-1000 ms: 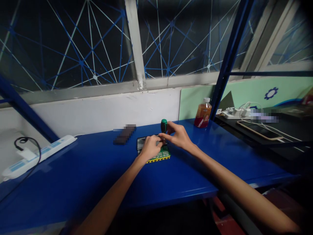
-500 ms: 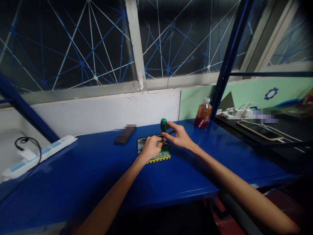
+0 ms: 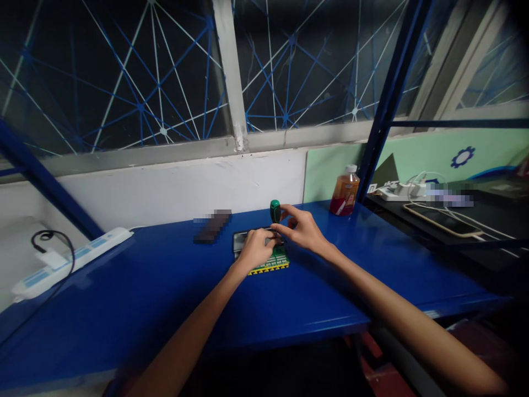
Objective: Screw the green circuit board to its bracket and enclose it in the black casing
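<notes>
- Looked across a blue table (image 3: 173, 292) to dark windows (image 3: 177, 66) criss-crossed with blue and white lines, above a white wall (image 3: 185, 190) and a pale green panel (image 3: 326, 173).
- Went straight to the middle of the table, and found the green board (image 3: 278, 258) there, flat on the blue, with its notched yellow edge toward the near side.
- Picked out a dark-rimmed grey tray (image 3: 240, 241) just behind it, partly covered by the hands; could not tell whether touching the board or apart.
- Pinched the screwdriver (image 3: 275, 210) firmly in the right hand (image 3: 303, 229), with thumb and forefinger on the green-and-black handle, and held it upright over the far part of tray and board! Lost sight of the tip behind the fingers.
- Laid the left hand (image 3: 258, 248) low across tray and board, with fingers bent toward the foot of the screwdriver; could not tell whether grasping something small there or merely resting.
- Spotted a dark oblong thing (image 3: 215, 229) to the left, blurred into blocks, near the tray.
- Swung far left to a white power strip (image 3: 74, 264) with a black cable (image 3: 73, 256) plugged in.
- Swung right to an upright bottle (image 3: 345, 193) of amber drink by a blue post (image 3: 384, 110), then beyond, to a phone (image 3: 442, 219) on a black table (image 3: 392, 209).
</notes>
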The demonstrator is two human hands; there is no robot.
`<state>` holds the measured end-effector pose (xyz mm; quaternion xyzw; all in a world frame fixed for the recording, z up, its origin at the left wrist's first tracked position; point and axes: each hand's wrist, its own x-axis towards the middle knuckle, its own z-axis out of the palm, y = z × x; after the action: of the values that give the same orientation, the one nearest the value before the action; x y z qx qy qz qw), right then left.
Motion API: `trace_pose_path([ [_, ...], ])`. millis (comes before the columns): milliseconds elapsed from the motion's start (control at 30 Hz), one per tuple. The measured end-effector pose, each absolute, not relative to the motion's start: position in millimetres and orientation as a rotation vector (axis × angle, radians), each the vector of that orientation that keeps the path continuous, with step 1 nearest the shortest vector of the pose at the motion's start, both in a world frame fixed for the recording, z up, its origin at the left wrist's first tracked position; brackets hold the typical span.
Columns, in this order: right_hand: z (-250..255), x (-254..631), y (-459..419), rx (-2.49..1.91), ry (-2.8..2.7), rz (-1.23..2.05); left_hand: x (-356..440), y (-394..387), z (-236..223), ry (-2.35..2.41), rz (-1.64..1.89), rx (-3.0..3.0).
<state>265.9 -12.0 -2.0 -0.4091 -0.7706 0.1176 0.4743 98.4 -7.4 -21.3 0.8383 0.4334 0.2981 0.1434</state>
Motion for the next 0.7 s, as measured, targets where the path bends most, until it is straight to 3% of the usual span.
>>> trace_pose_path([
  [300, 1.3, 272.4, -5.1, -0.917, -1.679, 0.493, 91.7, -5.5, -15.9, 1.17, 0.85, 2.49],
  [700, 2.1, 297.5, 6.2, -1.117, -1.708, 0.349, 93.7, -8.4, -21.2, 1.016, 0.754, 2.516],
])
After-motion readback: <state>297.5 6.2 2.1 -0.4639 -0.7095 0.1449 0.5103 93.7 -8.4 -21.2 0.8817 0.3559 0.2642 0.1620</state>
